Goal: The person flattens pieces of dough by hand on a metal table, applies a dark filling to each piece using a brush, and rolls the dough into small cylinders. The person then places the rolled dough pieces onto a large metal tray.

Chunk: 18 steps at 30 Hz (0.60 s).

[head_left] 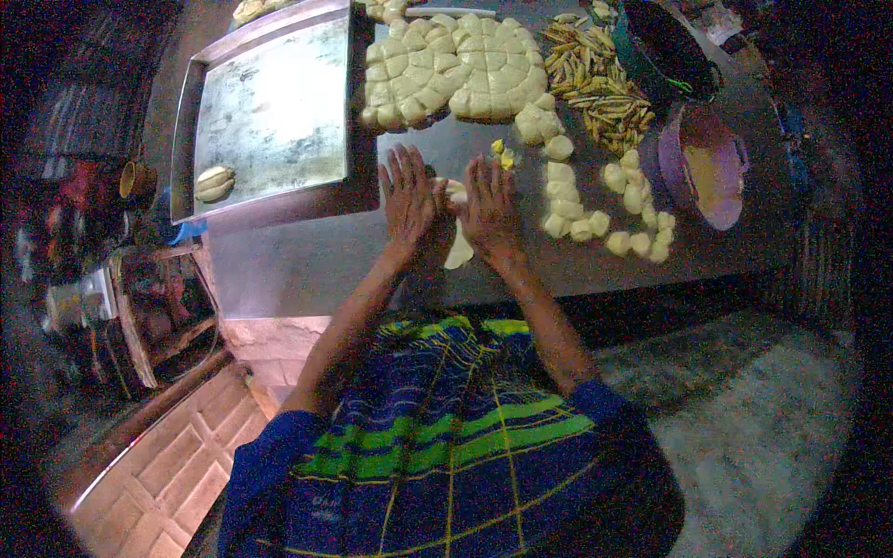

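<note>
Between outstretched fingers (483,177), dough (458,251) (pale, smooth)

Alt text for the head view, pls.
A person's left hand and right hand are spread palms-down at a strip of pale dough on a table. A metal tray to the left bears a shaped dough piece; beyond the hands sits a slab of dough chunks, with dough balls, yellow-brown sticks and a purple basin to the right.

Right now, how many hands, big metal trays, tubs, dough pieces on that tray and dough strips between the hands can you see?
Hands: 2 (left hand, right hand)
Big metal tray: 1
Tubs: 2 (purple tub, dark tub)
Dough piece on the tray: 1
Dough strip: 1
Total: 7
</note>
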{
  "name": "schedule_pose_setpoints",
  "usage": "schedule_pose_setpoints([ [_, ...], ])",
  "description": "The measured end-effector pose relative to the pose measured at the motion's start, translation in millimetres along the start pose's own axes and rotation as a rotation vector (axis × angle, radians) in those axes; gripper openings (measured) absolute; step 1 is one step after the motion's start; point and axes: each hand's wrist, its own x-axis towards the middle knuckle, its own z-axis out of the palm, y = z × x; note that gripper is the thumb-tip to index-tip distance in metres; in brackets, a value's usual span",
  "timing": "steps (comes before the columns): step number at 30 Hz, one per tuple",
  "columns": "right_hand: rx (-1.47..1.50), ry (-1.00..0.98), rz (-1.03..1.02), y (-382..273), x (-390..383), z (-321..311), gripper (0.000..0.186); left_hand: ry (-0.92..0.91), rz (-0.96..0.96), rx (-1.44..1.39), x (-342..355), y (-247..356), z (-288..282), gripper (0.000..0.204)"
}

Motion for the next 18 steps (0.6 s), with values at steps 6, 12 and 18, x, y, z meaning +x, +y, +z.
schedule_pose_setpoints([
  [6, -0.094, 0.117, 0.021, 15, 68, 4, 0.069, 0.089, -0.018, 0.043, 69, -13, 22, 0.087],
  [12, -0.075, 0.034, -0.157, 33, 79, 4, 0.053, 0.125, -0.059, 0.127, 96, -18, 45, 0.089],
  [18, 0.054, 0.045, -0.275, 45, 61, 1, 0.031, 0.131, -0.098, 0.03, 120, -20, 38, 0.091],
])
